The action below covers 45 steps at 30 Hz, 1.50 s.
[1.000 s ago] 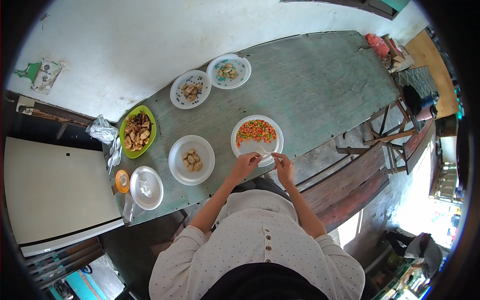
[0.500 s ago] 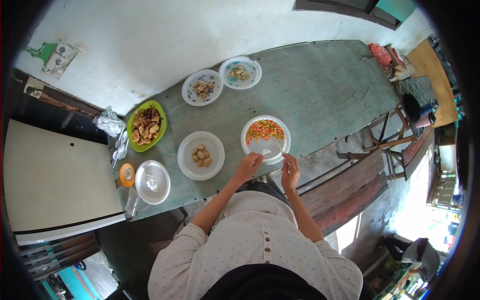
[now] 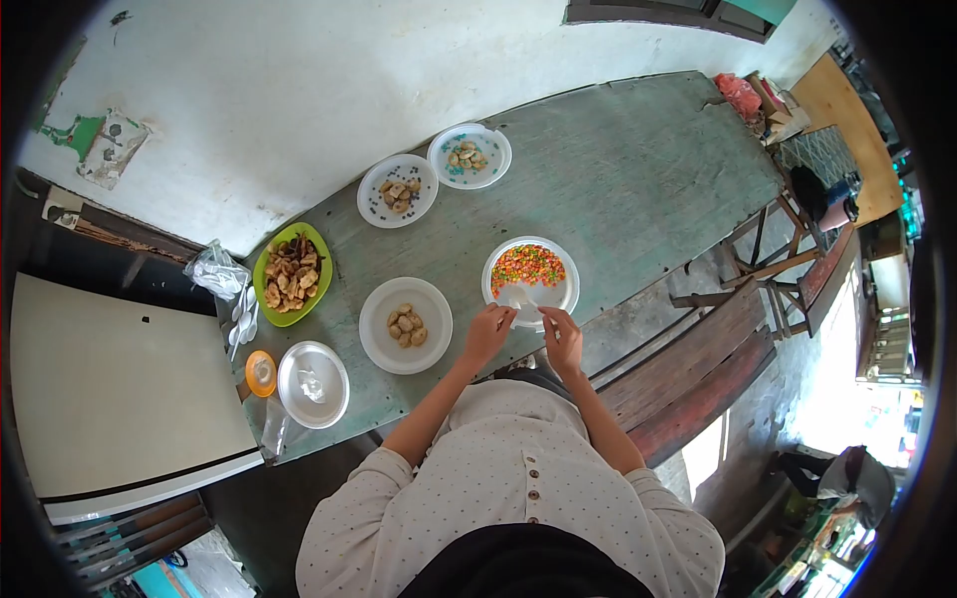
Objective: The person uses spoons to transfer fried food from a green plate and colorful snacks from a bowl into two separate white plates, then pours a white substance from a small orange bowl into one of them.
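Observation:
A white plate (image 3: 569, 291) of small orange, red and green candy-like pieces lies in front of me, the pieces gathered on its far half. My left hand (image 3: 488, 334) is closed on a white plastic spoon (image 3: 518, 296) at the plate's near left edge. At the near right edge my right hand (image 3: 563, 339) pinches a slim white plastic utensil, its tip close to the spoon over the bare part of the plate. The fingers partly cover both handles. Left of my hands stands a white plate (image 3: 375, 346) with several pale brown food pieces in the middle.
Two white plates (image 3: 371, 210) (image 3: 495, 144) with food pieces and small dots stand by the wall. On the left are a green plate (image 3: 321, 261) of fried food, white spoons (image 3: 242, 317), an orange-rimmed dish (image 3: 261, 373) and a white bowl (image 3: 340, 394). A wooden bench (image 3: 688, 374) flanks the table.
Both hands have moved slightly closer together over the near side of the plate, bringing the two utensils together. The camera view has shifted slightly.

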### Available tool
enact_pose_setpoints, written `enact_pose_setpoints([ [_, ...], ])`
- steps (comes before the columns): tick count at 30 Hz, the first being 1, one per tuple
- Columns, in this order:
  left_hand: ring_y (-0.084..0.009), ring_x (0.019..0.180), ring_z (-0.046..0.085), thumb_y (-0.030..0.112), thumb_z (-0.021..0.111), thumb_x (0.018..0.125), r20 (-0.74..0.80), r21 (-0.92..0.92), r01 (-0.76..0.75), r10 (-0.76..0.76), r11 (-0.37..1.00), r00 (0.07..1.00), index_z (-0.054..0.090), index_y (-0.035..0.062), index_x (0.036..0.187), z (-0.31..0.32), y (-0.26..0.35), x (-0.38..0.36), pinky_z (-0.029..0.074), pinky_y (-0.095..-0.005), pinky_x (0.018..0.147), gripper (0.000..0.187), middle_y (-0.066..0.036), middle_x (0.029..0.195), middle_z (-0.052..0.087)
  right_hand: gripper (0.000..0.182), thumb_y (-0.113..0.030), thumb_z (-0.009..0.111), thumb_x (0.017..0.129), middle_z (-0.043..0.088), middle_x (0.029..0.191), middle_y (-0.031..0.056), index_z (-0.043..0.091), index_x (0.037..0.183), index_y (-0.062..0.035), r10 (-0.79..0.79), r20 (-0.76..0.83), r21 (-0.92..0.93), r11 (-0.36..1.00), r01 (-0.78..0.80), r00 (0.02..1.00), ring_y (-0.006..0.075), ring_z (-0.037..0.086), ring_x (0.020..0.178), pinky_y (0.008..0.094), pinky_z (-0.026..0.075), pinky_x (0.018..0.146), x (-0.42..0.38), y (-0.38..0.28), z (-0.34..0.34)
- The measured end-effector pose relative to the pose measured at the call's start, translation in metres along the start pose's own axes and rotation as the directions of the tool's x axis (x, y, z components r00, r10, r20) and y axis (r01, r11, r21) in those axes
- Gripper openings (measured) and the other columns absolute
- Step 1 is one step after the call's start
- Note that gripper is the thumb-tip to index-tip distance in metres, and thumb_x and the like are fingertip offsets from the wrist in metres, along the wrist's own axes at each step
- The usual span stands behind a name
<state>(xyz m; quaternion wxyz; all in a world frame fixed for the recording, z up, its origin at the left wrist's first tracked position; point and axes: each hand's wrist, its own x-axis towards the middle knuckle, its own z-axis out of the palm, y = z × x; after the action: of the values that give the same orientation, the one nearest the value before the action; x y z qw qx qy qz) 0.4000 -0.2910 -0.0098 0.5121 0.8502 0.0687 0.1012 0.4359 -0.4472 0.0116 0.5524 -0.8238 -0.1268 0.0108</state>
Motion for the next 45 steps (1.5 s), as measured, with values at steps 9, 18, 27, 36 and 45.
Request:
enact_pose_setpoints([
  [9, -0.0329, 0.060, 0.055, 0.025, 0.046, 0.087, 0.047, 0.188, -0.121, 0.114, 0.975, 0.992, 0.059, 0.0040, 0.080, -0.004, -0.008, 0.013, 0.042, -0.0397, 0.054, 0.026, -0.014, 0.068, 0.056, 0.015, -0.009, 0.052, 0.083, 0.060, 0.071, 0.0044, 0.061, 0.095, -0.0037, 0.187, -0.196, 0.066, 0.982, -0.178, 0.963, 0.0078, 0.051, 0.048, 0.0218, 0.040, 0.044, 0.011, 0.032, -0.015],
  [18, -0.0349, 0.055, 0.054, 0.032, 0.038, 0.090, -0.068, 0.161, 0.122, -0.112, 0.979, 0.991, 0.051, 0.0035, 0.077, 0.001, -0.012, 0.029, 0.039, -0.0427, 0.049, 0.034, -0.018, 0.058, 0.052, 0.018, -0.012, 0.052, 0.084, 0.063, 0.081, 0.0071, 0.060, 0.095, -0.0013, 0.258, -0.226, 0.021, 0.965, -0.260, 0.939, 0.0092, 0.052, 0.048, 0.0219, 0.042, 0.045, 0.037, 0.062, -0.042],
  [27, -0.0289, 0.047, 0.049, 0.033, 0.035, 0.091, -0.144, -0.212, 0.238, -0.271, 0.948, 0.952, 0.054, 0.0004, 0.083, 0.025, -0.035, 0.049, 0.035, -0.0359, 0.046, 0.038, -0.017, 0.053, 0.048, 0.020, -0.016, 0.050, 0.085, 0.063, 0.088, 0.0067, 0.060, 0.098, -0.0035, 0.419, 0.003, 0.250, 0.879, -0.407, 0.908, 0.0099, 0.052, 0.048, 0.0221, 0.042, 0.048, 0.072, 0.067, -0.005],
  [36, -0.0302, 0.048, 0.050, 0.032, 0.036, 0.091, -0.183, -0.078, 0.207, -0.218, 0.975, 0.959, 0.056, -0.0004, 0.084, 0.012, -0.014, 0.051, 0.035, -0.0374, 0.046, 0.039, -0.019, 0.055, 0.050, 0.016, -0.006, 0.050, 0.084, 0.062, 0.083, 0.0054, 0.059, 0.096, -0.0030, 0.063, -0.032, 0.148, 0.987, -0.058, 0.998, 0.0080, 0.049, 0.049, 0.0217, 0.041, 0.048, 0.078, 0.047, -0.021],
  [45, -0.0333, 0.049, 0.052, 0.032, 0.036, 0.091, -0.129, -0.010, 0.213, -0.213, 0.977, 0.969, 0.057, -0.0005, 0.083, 0.013, -0.023, 0.049, 0.036, -0.0393, 0.046, 0.039, -0.020, 0.055, 0.050, 0.018, -0.015, 0.049, 0.086, 0.062, 0.078, 0.0049, 0.059, 0.091, -0.0012, 0.313, -0.132, 0.035, 0.950, -0.312, 0.940, 0.0089, 0.050, 0.047, 0.0223, 0.040, 0.045, 0.063, 0.072, -0.035],
])
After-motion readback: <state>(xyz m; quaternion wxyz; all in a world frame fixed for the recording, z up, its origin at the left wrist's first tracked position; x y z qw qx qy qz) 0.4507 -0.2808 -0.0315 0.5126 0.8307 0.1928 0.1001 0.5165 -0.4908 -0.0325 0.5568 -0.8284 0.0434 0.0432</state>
